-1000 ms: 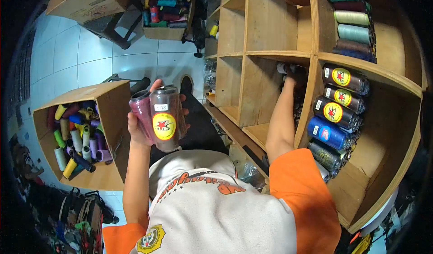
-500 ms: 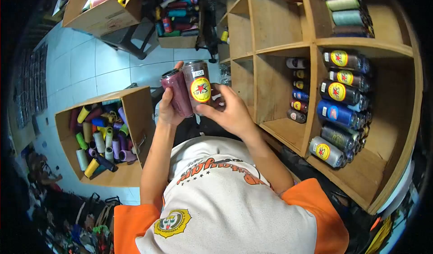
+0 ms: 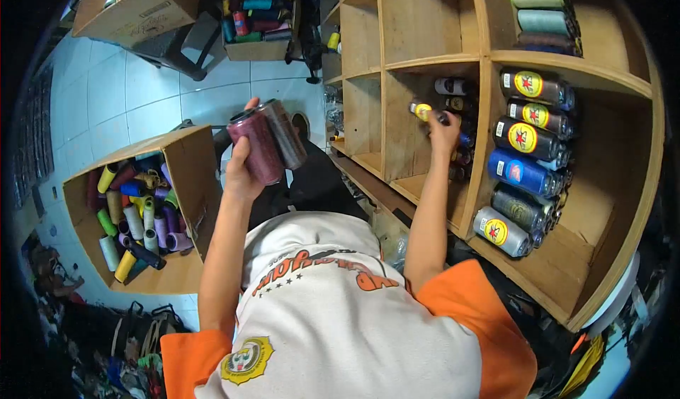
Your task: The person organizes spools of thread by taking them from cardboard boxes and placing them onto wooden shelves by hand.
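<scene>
My left hand (image 3: 243, 176) is wrapped around a maroon thread spool (image 3: 255, 146), with a grey-brown thread spool (image 3: 285, 135) in plastic wrap lying against its right side. Over at the shelf, my right hand (image 3: 445, 130) reaches into a middle compartment and grips a dark thread spool (image 3: 423, 111) with a yellow label. That spool points left, its far end partly covered by my fingers. Just behind the hand, a column of wrapped spools (image 3: 451, 86) lies stacked along the compartment's right wall; my hand and forearm hide some of them.
The wooden shelf (image 3: 484, 137) fills the right side. Its right compartment holds labelled spools (image 3: 522, 137) in a stack. An open cardboard box (image 3: 191, 179) of loose spools stands at left; another box (image 3: 134, 13) and a spool-filled crate (image 3: 258, 50) stand farther back.
My right hand has left the spools at my left hand and moved right into the shelf compartment, where it grips a labelled spool. The left hand's spools have turned; the view has shifted slightly.
</scene>
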`<state>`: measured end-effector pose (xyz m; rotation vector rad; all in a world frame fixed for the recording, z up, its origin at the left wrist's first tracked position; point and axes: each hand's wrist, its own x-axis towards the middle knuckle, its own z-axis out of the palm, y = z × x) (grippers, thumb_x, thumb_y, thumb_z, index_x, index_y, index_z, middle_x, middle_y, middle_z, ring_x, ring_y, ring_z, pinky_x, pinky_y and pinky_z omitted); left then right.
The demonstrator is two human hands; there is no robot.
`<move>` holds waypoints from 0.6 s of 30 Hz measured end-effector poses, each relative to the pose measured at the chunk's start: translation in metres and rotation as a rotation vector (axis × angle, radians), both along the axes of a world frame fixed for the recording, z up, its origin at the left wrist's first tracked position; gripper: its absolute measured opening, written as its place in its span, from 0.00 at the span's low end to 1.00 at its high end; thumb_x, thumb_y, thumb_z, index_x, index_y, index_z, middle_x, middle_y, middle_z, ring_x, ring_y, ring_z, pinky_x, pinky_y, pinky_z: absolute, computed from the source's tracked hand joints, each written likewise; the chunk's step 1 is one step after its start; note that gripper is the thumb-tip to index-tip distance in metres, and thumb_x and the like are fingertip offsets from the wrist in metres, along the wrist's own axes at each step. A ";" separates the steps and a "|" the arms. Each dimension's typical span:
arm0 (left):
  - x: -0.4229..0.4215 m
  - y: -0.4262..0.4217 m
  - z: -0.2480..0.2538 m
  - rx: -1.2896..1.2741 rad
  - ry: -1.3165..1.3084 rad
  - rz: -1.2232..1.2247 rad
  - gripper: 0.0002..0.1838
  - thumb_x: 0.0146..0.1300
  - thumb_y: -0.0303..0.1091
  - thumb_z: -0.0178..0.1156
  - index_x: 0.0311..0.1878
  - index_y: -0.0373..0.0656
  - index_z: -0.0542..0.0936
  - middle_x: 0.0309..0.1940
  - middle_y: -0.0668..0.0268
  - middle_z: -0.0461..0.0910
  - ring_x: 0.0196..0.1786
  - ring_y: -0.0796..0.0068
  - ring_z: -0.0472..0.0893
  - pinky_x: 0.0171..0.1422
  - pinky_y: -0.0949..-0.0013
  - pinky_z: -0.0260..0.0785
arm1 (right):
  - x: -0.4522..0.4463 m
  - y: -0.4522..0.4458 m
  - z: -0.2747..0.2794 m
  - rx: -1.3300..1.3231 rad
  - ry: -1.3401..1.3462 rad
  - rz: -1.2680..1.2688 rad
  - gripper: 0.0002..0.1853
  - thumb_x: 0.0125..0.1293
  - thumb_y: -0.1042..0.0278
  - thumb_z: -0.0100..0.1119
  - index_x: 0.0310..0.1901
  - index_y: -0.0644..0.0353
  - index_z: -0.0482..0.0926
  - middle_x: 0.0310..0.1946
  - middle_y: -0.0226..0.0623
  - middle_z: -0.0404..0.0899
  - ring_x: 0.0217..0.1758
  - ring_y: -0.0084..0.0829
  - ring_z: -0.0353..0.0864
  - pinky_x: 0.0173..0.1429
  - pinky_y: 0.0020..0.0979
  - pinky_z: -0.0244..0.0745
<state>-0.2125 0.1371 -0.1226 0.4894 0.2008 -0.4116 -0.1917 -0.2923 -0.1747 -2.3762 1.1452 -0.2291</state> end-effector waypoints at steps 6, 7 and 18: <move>-0.016 0.020 -0.002 0.033 0.082 0.077 0.49 0.53 0.53 0.66 0.73 0.53 0.49 0.62 0.56 0.67 0.61 0.51 0.71 0.66 0.50 0.64 | 0.047 -0.088 -0.041 -0.442 0.154 -0.144 0.27 0.39 0.52 0.76 0.37 0.66 0.84 0.44 0.51 0.82 0.47 0.45 0.82 0.54 0.40 0.75; -0.019 0.022 -0.004 0.035 0.089 0.081 0.49 0.53 0.53 0.66 0.73 0.52 0.49 0.62 0.56 0.67 0.61 0.52 0.72 0.66 0.50 0.64 | 0.051 -0.086 -0.035 -0.388 0.219 -0.163 0.27 0.41 0.53 0.75 0.39 0.65 0.83 0.45 0.51 0.81 0.49 0.45 0.81 0.55 0.40 0.74; -0.017 0.004 0.000 0.043 0.098 0.084 0.50 0.52 0.60 0.64 0.73 0.53 0.51 0.65 0.54 0.64 0.64 0.49 0.68 0.68 0.46 0.60 | 0.058 -0.120 -0.052 -0.477 0.490 0.007 0.31 0.48 0.45 0.67 0.46 0.65 0.81 0.50 0.49 0.79 0.56 0.42 0.77 0.58 0.41 0.71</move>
